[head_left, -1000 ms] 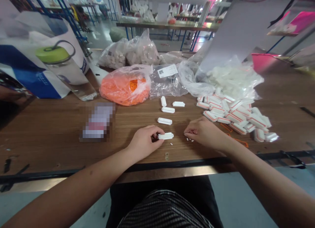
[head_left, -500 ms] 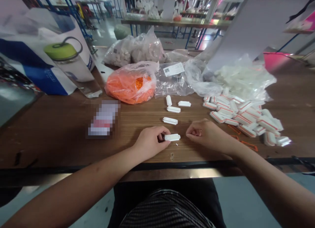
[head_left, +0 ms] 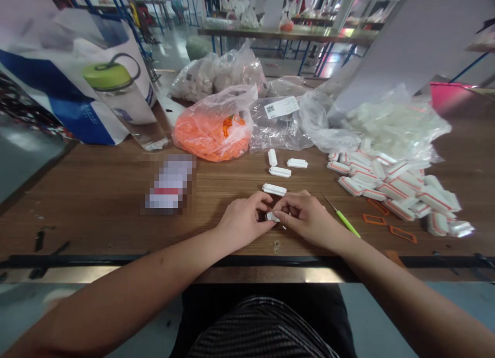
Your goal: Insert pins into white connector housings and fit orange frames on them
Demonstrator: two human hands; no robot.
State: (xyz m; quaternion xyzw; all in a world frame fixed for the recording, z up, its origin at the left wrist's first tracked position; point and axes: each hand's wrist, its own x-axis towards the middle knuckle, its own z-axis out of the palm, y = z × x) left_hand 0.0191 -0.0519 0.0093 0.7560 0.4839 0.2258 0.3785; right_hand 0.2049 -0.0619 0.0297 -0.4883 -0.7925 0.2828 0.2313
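head | white connector (head_left: 271,216) | pinched between left hand (head_left: 243,225) and right hand (head_left: 307,221) fingers (head_left: 281,207), closed narrow

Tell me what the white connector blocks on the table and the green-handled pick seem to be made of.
The white connector block looks like moulded plastic with a matte finish, going by its even colour and crisp, regular shape. The green-handled pick seems to have a smooth, glossy plastic handle and a thin metal tip with a grey sheen, though the tip is too small to be sure.
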